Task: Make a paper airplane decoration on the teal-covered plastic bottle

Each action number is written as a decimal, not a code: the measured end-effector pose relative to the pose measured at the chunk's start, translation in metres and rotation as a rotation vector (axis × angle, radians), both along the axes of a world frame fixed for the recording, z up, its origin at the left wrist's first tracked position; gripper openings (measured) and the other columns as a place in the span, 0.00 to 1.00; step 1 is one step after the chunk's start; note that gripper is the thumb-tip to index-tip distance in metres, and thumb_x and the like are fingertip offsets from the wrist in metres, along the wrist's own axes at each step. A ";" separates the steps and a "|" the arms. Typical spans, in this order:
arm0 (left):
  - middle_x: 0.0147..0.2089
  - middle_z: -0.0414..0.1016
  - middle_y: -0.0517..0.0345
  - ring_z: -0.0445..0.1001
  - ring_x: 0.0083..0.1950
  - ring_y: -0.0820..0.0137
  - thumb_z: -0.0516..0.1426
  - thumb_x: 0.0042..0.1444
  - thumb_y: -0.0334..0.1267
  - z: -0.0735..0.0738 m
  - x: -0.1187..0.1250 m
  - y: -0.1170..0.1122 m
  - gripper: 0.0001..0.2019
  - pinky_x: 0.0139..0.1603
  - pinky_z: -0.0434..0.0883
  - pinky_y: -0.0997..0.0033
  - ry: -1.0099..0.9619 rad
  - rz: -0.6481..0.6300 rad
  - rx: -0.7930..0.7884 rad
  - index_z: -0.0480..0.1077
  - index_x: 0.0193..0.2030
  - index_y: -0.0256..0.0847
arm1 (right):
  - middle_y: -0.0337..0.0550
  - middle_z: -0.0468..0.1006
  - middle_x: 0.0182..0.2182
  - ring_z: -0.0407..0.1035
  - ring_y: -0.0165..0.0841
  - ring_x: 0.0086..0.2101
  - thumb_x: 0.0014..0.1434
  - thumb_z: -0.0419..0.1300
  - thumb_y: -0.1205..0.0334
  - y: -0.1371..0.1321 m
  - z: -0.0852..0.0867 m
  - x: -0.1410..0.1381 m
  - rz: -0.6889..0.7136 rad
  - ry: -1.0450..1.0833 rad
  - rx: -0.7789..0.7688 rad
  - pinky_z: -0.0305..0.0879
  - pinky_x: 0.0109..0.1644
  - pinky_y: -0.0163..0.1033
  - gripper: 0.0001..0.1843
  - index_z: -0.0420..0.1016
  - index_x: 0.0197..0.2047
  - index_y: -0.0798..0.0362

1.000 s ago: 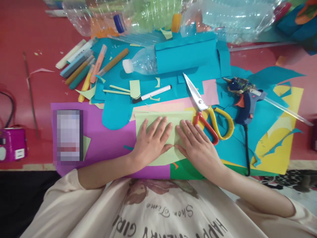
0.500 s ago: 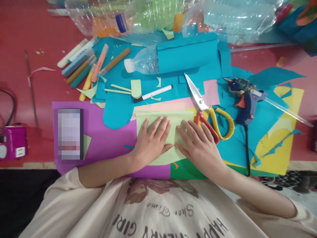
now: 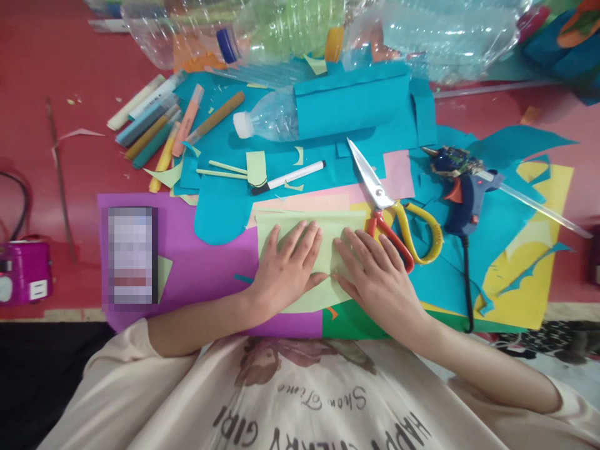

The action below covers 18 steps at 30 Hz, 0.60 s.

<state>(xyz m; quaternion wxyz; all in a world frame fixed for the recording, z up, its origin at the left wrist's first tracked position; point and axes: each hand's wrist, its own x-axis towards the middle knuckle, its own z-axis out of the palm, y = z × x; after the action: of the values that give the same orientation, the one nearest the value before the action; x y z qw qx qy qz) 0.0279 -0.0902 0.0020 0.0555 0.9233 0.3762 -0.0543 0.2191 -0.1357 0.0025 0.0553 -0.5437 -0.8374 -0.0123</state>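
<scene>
A pale green sheet of paper lies in front of me, its far edge turned over in a narrow strip. My left hand rests flat on its left half, fingers spread. On the right half lies my right hand, palm down, with its fingers also apart. The thumbs point toward each other and nearly meet. Just beyond my right hand are scissors with one red and one yellow handle. A white marker lies past the paper's far edge.
Beyond lies a plastic bottle wrapped in blue paper. A glue gun sits at right on blue scraps. Several markers are grouped at far left, a phone nearer on purple paper. Large clear bottles line the back.
</scene>
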 end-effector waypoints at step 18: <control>0.68 0.65 0.40 0.67 0.65 0.53 0.43 0.69 0.50 0.007 -0.001 0.013 0.30 0.64 0.65 0.46 -0.019 -0.019 -0.051 0.57 0.69 0.31 | 0.59 0.79 0.51 0.72 0.44 0.50 0.67 0.53 0.63 0.014 0.009 0.003 0.055 0.032 0.016 0.62 0.59 0.49 0.19 0.72 0.57 0.63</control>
<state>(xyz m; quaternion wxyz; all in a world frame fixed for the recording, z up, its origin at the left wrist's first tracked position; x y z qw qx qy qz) 0.0266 -0.0770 0.0086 0.0819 0.9256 0.3654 -0.0558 0.2218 -0.1212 0.0114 0.0734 -0.5203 -0.8508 -0.0085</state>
